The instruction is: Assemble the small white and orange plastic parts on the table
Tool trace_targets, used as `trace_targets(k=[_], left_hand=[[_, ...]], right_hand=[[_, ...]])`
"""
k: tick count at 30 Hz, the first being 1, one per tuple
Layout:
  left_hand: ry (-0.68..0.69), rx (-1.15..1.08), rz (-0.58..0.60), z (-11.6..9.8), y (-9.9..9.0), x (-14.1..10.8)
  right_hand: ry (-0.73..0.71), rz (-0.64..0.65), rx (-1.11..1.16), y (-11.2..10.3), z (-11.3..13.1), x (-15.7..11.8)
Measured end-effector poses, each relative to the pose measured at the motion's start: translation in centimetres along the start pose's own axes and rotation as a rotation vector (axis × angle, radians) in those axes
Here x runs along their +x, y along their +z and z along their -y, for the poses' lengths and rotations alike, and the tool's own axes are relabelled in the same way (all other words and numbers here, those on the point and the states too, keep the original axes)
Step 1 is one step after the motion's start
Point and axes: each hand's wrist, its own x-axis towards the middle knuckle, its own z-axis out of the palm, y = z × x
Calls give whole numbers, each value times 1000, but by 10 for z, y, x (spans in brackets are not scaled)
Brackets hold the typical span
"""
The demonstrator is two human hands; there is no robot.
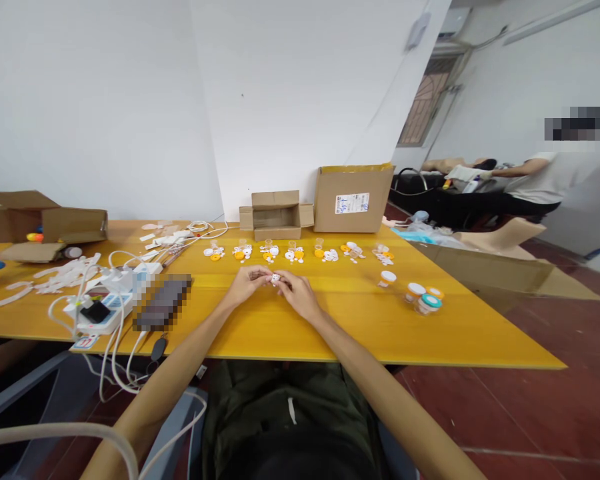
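My left hand (250,285) and right hand (300,295) pinch a small, white, dark-spotted, probably plastic piece (275,279) above the yellow wooden tabletop (265,333); a slack grip could let it slip and roll away.

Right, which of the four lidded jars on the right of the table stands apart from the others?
The leftmost jar, white-topped and nearest the right hand; the other three jars stand bunched together farther right.
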Motion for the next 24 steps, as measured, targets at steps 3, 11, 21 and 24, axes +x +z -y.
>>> trace_targets(k=[3,11,21,24], left_hand=[[6,3,11,0,-1,0],[-1,20,17,-1,-1,-1],[18,-61,71,-4,-2,-1],[10,-64,73,-3,-2,-1]], right_hand=[[8,4,7,0,0,0],[12,-11,10,1,-2,1],[4,-44,76,0,-3,2],[0,-62,104,1,-4,2]])
